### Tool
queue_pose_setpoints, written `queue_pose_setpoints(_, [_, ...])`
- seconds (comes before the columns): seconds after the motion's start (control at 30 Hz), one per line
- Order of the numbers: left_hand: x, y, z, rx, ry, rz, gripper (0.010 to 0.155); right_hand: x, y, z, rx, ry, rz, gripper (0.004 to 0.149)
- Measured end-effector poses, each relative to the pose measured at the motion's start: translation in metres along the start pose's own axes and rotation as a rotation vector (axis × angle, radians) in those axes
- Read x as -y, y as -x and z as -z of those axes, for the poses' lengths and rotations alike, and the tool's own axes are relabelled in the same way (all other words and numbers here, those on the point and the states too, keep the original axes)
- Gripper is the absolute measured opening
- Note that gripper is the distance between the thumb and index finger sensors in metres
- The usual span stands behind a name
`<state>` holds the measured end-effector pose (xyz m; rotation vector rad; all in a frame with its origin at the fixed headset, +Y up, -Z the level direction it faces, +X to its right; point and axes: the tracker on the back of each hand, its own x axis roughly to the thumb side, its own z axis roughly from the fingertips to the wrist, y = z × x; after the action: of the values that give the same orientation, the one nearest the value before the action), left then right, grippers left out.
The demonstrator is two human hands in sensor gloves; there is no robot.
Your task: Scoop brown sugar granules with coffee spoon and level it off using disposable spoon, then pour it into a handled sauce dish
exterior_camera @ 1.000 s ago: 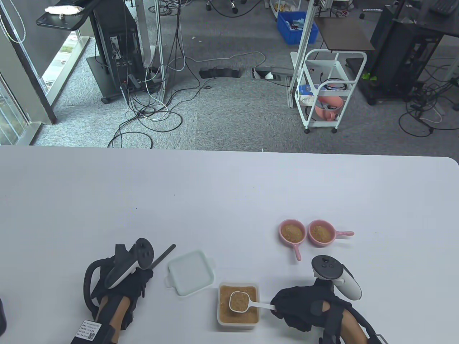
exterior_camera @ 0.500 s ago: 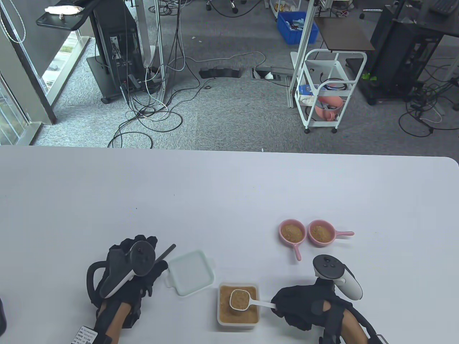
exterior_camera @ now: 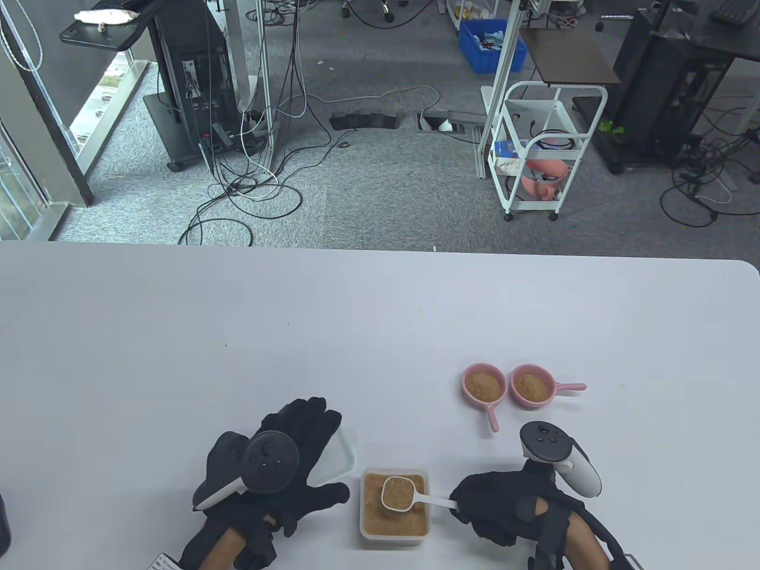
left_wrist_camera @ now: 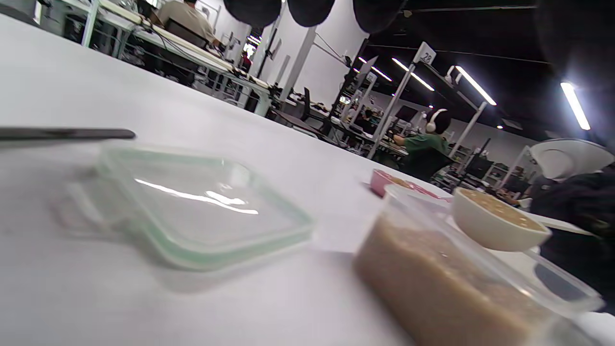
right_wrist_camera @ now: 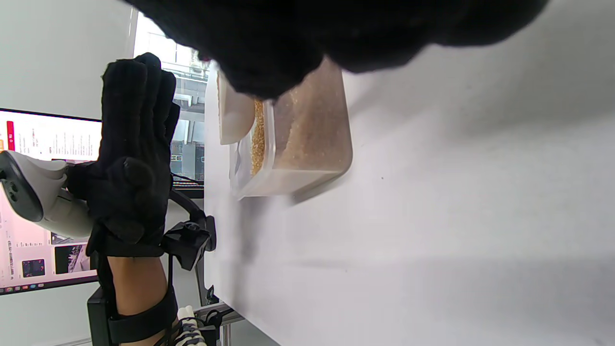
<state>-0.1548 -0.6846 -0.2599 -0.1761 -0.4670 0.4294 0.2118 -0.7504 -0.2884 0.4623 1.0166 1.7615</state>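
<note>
My right hand [exterior_camera: 496, 510] grips the handle of the white coffee spoon [exterior_camera: 399, 493]. Its bowl, heaped with brown sugar, hangs just above the open clear sugar container [exterior_camera: 368, 531]. My left hand [exterior_camera: 297, 442] hovers flat with straight, spread fingers over the container's lid [exterior_camera: 343, 456], holding nothing. The black disposable spoon [left_wrist_camera: 67, 133] lies on the table beyond the lid; the left hand hides it in the table view. Two pink handled sauce dishes [exterior_camera: 484, 385] [exterior_camera: 532, 386], both holding brown sugar, sit side by side behind the right hand.
The lid [left_wrist_camera: 202, 206] lies flat just left of the sugar container [left_wrist_camera: 447, 283]. The white table [exterior_camera: 380, 320] ends at a far edge, with carpet, cables and a white cart [exterior_camera: 543, 154] beyond.
My left hand has left the black spoon, opened its fingers and moved right and forward over the lid. The right hand and loaded coffee spoon have barely shifted.
</note>
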Motion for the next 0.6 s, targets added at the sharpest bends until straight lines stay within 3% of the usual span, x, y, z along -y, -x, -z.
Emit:
queue_pose_setpoints(0.23, [0.015,-0.011,0.004,0.068,0.079,-0.018,0.114,0.0,0.0,0.0,-0.003,-0.001,0.001,0.044])
queue_pose_setpoints(0.6, [0.017,-0.012,0.005,0.068,0.095,-0.025,0.115,0.003,-0.002,-0.003,0.023,0.006,0.031,0.044])
